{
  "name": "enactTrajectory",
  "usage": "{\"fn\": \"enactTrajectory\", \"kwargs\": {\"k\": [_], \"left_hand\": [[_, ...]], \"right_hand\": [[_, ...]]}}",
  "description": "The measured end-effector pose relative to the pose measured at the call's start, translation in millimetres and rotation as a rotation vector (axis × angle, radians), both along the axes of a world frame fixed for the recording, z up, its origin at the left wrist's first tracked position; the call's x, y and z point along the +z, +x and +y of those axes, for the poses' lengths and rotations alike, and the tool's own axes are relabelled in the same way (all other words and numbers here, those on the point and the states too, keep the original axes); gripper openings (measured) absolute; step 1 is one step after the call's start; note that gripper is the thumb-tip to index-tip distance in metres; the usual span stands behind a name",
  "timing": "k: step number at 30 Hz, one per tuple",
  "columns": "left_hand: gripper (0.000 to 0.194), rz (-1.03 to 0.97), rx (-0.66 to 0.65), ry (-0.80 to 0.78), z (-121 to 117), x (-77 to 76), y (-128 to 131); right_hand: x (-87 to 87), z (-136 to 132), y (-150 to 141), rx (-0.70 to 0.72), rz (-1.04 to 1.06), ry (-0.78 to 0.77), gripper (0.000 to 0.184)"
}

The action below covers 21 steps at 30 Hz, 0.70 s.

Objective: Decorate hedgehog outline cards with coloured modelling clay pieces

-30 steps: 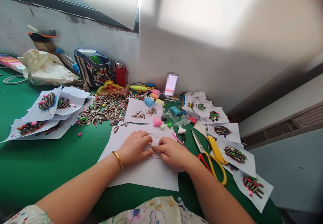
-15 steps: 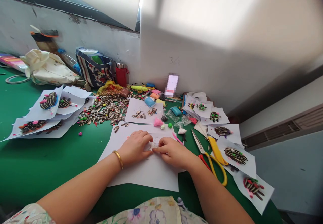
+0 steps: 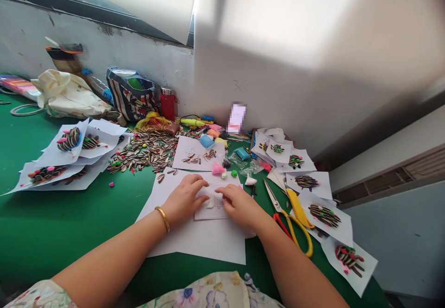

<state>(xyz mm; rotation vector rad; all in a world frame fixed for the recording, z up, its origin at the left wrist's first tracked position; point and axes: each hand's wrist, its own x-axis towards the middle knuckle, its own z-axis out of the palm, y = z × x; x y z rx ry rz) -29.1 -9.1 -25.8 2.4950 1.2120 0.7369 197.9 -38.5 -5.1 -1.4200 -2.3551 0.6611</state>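
Paper card [image 3: 212,210] between left hand [image 3: 184,200], right hand [image 3: 239,206].

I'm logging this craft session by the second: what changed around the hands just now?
The left hand and right hand have drawn apart, their fingertips no longer meeting, uncovering a small paper slip with a white clay lump on it. The yellow-handled scissors and sunflower seed pile stayed put.

A striped canvas tote bag [image 3: 130,96] beside a red steel flask [image 3: 168,104].
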Motion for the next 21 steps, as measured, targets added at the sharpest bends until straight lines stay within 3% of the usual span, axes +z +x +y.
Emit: {"fn": "enactTrajectory", "kwargs": {"k": [4,10,13,17,21], "left_hand": [[0.031,0.102,0.12,0.027,4,-5.2,2],[0.009,0.152,0.177,0.081,4,2.3,8],[0.014,0.138,0.182,0.165,5,5.0,6],[0.016,-0.076,0.146,0.262,3,7.0,3],[0.02,-0.391,0.2,0.018,5,14.4,0]], "right_hand": [[-6.8,6,2,-0.126,-0.005,0.056,0.036],[-9.6,6,-2,-0.097,0.043,0.075,0.036],[-11.7,7,-3,-0.114,0.079,0.14,0.041],[-16.2,12,0,-0.229,0.105,0.26,0.046],[-18.5,20,6,-0.368,0.336,0.209,0.064]]}}
